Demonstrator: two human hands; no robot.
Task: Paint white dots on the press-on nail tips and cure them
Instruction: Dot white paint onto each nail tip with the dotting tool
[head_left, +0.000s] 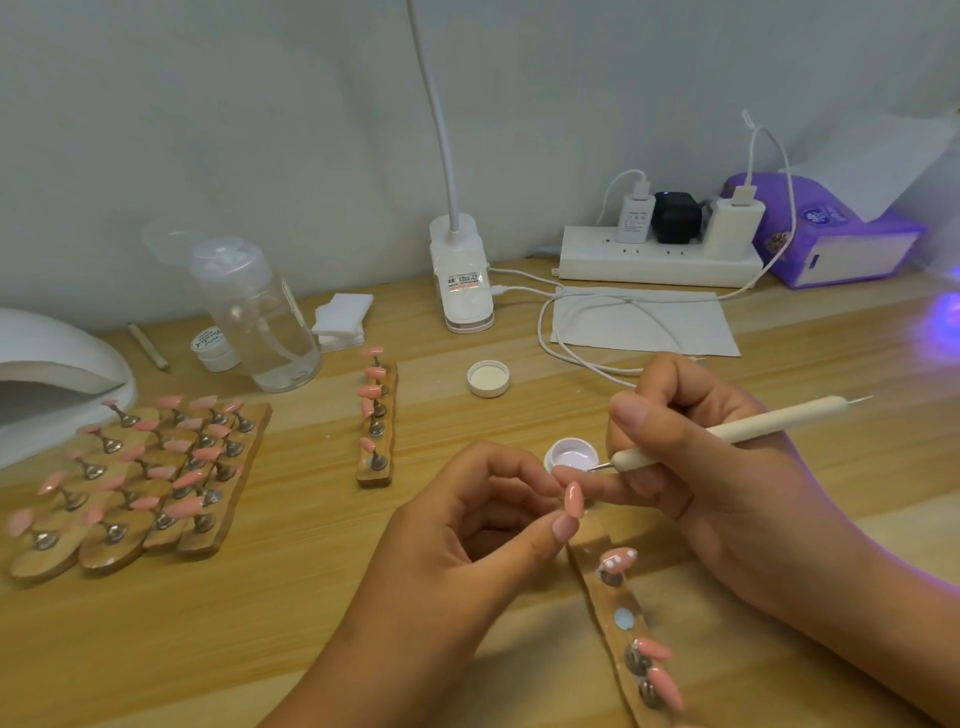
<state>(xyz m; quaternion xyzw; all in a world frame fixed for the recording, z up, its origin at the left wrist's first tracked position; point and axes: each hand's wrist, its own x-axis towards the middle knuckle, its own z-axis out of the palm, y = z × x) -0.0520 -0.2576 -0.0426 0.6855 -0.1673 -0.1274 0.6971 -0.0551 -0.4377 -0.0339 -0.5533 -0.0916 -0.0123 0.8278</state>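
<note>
My left hand (483, 514) pinches a pink nail tip (573, 499) between thumb and fingers, lifted off its stand. My right hand (717, 467) grips a white dotting pen (737, 428) like a pencil, its metal point just above the nail tip, by an open small jar of white gel (574, 453). Below the hands lies a wooden holder strip (623, 623) carrying a pink tip with white dots (618, 560), a bare magnet spot and two plain pink tips (660, 670).
Several wooden strips of pink tips (140, 478) lie at the left, one more strip (378, 415) in the middle. A white curing lamp (52, 374) sits far left. Pump bottle (260, 312), jar lid (488, 378), desk lamp base (462, 275), power strip (660, 254), cables and tissue pack (831, 228) stand behind.
</note>
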